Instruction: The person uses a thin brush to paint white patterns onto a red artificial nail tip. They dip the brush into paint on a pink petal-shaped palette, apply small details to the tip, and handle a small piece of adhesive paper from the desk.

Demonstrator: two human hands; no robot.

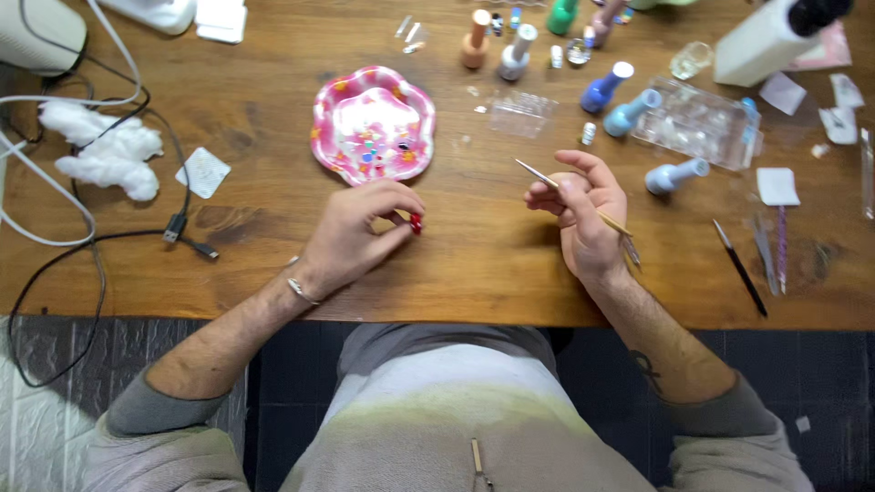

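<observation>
Left hand: my left hand (351, 237) rests on the wooden table (492, 264), just below the pink flower-shaped dish (372, 123); the fingers are curled narrow and pinch a small red nail piece (416, 223) between thumb and fingertips.
Right hand: my right hand (583, 214) is to the right of the dish, well apart from it; the fingers are closed around a thin stick tool (574, 200), held like a pen, with the tip pointing up-left toward the dish.
Red piece: it sits at my left fingertips, just below the lower right edge of the dish, close above the table.
Doing it well: I judge that the left hand should press its heel on the table so the tiny piece stays steady, and the tool tip should approach slowly, from the side.
Dish: glossy and hard, wavy rim, with small coloured bits inside.
Bottles: nail polish bottles (629, 100) to the right of the dish, smooth; several lie on their sides.
Cotton: white cotton wool (105, 146) to the left of the dish, soft and fluffy.
Table: brown wood, visible grain, a little worn.
</observation>
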